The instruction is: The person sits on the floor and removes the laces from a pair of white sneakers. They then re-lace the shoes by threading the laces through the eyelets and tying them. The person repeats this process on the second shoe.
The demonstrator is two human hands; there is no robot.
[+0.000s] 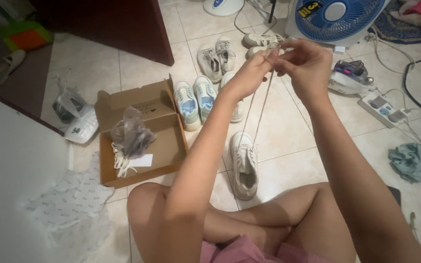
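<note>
Legs: the person is sitting cross-legged on the tiled floor (288, 126), knees spreading wide at the bottom of the view.
Shoe: a white sneaker (244, 165) is lying on the floor just in front of the knees, toe pointing away, its shoelace (258, 109) running up in two strands to the hands.
Left hand: the left hand (252, 73) is pinching the lace ends, grip pressed together on them.
Right hand: the right hand (308, 61) is meeting it at the same spot, fingertips closing on the lace ends too.
Handling: the lace is looking thin, light and limp (it would probably slip unless pinched near its tips); the sneaker is looking light and soft-sided, easiest held by the heel or collar.
Left side: an open cardboard box (162, 146) is sitting near the left knee, holding a crumpled plastic bag (132, 134); printed tissue paper (71, 199) is lying beside it.
Open room: bare tile is showing between the sneaker and the right knee, and further right toward a crumpled green cloth (410, 160).
Beyond: more pairs of sneakers (196, 100) are standing behind the box.
Far edge: a power strip (383, 109), a clothes iron (347, 75) and a blue fan (337, 19) are crowding the far right, cables trailing.
</note>
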